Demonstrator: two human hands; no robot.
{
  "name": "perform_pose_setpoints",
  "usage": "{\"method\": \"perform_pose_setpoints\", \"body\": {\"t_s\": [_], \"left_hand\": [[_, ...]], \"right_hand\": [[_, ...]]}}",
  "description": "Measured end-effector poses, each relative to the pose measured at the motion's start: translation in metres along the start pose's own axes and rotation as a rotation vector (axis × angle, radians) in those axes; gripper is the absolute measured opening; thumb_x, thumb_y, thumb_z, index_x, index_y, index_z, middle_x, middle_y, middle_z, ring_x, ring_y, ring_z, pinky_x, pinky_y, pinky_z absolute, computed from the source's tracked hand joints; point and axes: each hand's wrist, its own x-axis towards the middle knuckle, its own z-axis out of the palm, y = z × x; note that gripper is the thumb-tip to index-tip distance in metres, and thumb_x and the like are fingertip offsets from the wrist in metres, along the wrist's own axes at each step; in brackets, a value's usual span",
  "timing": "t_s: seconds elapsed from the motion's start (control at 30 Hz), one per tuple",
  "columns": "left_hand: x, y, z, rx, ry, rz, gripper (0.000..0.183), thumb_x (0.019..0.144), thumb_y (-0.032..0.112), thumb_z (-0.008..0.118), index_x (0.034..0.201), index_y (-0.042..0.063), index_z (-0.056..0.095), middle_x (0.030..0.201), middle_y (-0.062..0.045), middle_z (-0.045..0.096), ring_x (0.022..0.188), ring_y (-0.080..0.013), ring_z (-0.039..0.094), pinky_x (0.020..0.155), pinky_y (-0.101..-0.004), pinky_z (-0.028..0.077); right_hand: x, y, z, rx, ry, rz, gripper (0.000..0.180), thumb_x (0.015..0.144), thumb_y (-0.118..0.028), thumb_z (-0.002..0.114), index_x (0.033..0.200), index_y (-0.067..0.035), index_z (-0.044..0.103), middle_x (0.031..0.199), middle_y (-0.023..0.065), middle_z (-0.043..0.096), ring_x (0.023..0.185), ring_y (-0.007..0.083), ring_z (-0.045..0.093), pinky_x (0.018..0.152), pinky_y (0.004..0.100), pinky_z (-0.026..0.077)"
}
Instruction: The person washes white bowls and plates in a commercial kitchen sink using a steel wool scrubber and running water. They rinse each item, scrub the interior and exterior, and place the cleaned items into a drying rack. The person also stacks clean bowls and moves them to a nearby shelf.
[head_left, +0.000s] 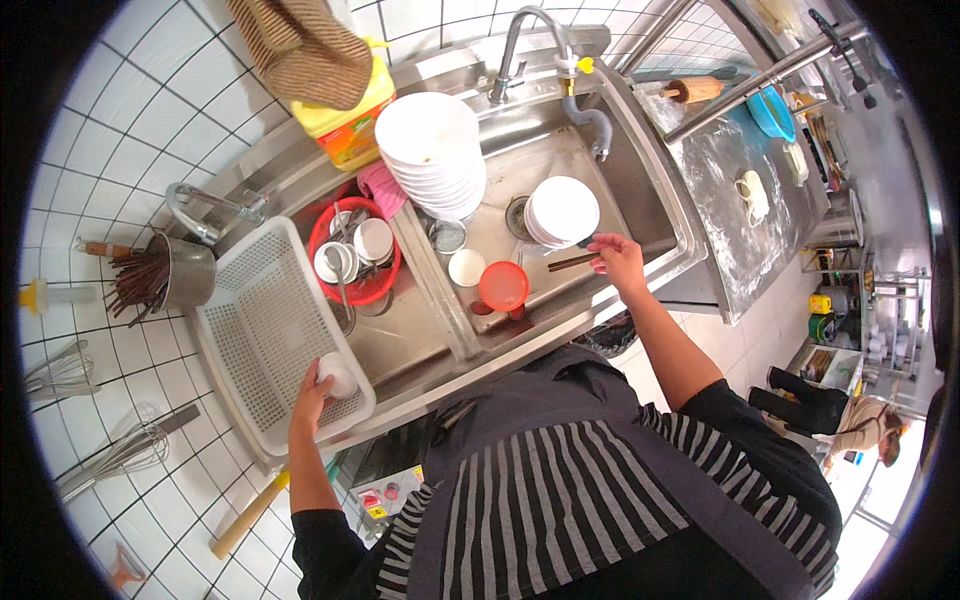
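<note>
Inside the left end of the white perforated plastic basket (255, 330), my left hand (309, 396) grips small white bowls or cups (337, 375). Over the right sink basin (607, 195), the fingers of my right hand (621, 261) close on the end of dark brown chopsticks (571, 262). A small dark piece shows at those fingertips; I cannot tell what it is. Just beyond lies a leaning stack of white plates or bowls (564, 211). A red round lid or bowl (503, 286) and a white cup (466, 268) sit to the left.
A tall stack of white bowls (427, 131) stands behind, beside a yellow jug (349, 127). Dishes and spoons fill a red basin (318, 271). A faucet (536, 15) arches over the sink. At right is a floury steel worktop (720, 187) with a rolling pin (694, 90).
</note>
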Motion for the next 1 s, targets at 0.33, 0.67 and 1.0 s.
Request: {"method": "perform_pose_setpoints", "body": {"t_s": [0.33,0.67,1.0], "left_hand": [[0.004,-0.009,0.007,0.385,0.498,0.18,0.072,0.098,0.035,0.069,0.158,0.007,0.038,0.155,-0.018,0.047,0.13,-0.0268,0.056,0.098,-0.0416,0.052],[-0.079,0.085,0.173,0.051,0.728,0.581,0.037,0.095,0.009,0.067,0.13,0.001,0.065,0.122,-0.01,0.07,0.113,-0.0203,0.066,0.1,-0.0341,0.051],[-0.072,0.166,0.384,-0.05,0.172,0.48,0.031,0.093,0.015,0.071,0.119,-0.001,0.069,0.107,-0.009,0.075,0.095,-0.0156,0.07,0.087,-0.0312,0.055]], "right_hand": [[0.077,0.003,-0.081,-0.486,-0.076,-0.199,0.025,0.09,-0.014,0.06,0.106,-0.004,0.075,0.099,0.0134,0.077,0.083,0.0247,0.074,0.075,0.0351,0.058],[0.142,0.0,-0.091,-1.283,-0.721,-0.183,0.023,0.08,-0.021,0.072,0.099,-0.011,0.08,0.103,0.0181,0.076,0.097,0.0367,0.073,0.087,0.044,0.057],[0.164,-0.035,-0.093,-1.032,-0.517,-0.264,0.03,0.084,-0.029,0.072,0.106,-0.009,0.078,0.099,0.0155,0.076,0.094,0.0343,0.073,0.084,0.0426,0.057]]}}
